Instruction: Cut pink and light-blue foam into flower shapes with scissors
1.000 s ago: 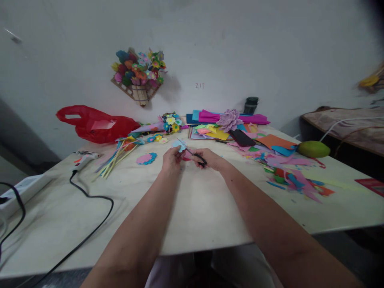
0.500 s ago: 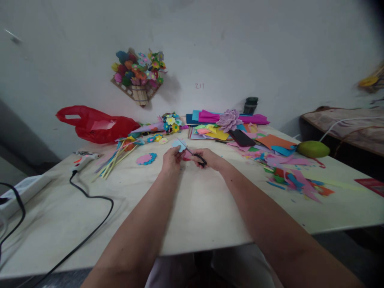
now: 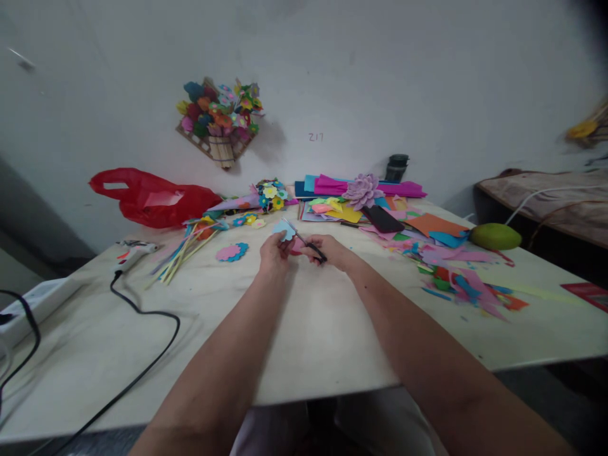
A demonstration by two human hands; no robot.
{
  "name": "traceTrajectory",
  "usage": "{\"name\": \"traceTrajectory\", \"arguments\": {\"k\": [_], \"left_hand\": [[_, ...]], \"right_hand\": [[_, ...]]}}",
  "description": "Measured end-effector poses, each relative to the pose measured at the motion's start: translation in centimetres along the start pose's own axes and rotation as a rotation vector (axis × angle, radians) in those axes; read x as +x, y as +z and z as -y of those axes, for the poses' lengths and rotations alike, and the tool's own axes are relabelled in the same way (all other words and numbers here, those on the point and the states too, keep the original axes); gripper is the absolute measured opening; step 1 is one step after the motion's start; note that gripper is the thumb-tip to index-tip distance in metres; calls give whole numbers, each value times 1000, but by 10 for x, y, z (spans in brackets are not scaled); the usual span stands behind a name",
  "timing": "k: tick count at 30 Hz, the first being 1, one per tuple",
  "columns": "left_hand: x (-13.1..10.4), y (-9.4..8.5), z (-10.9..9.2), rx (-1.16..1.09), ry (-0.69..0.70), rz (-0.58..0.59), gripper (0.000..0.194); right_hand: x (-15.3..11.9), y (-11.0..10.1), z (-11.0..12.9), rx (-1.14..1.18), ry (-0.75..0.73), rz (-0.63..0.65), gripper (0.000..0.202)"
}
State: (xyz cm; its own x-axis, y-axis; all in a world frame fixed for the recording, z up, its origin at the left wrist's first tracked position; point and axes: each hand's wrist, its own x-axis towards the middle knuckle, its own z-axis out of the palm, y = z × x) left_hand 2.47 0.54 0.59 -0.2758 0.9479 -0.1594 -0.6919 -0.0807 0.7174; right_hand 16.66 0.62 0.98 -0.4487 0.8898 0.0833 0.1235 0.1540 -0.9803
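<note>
Over the counter (image 3: 327, 342), the left hand (image 3: 274, 253) has shifted slightly toward three o'clock, its fingers pinching the blue piece (image 3: 284, 229). The right hand (image 3: 332, 250), at its three o'clock, has hardly moved, fingers wrapped about the scissors (image 3: 311, 246), whose blades point between ten and eleven o'clock, at the blue piece. More of that scalloped piece now shows beyond the left fingers; probably it is being turned to trim another stretch of edge.
</note>
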Motion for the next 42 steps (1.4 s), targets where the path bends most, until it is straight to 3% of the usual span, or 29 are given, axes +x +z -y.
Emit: {"name": "traceTrajectory", "arguments": {"k": [9,21,28,42], "left_hand": [[-3,3,1,-31,-37,-46,10],[-6,4,6,-71,-23,26,9],[-8,7,7,-100,-51,-11,9],[-9,6,11,-50,-43,41,5]], "right_hand": [[-3,0,3,3,8,-23,14],[3,3,-2,57,11,-58,20],[2,5,-3,95,4,-57,25],[4,10,-5,181,-5,-54,19]]}}
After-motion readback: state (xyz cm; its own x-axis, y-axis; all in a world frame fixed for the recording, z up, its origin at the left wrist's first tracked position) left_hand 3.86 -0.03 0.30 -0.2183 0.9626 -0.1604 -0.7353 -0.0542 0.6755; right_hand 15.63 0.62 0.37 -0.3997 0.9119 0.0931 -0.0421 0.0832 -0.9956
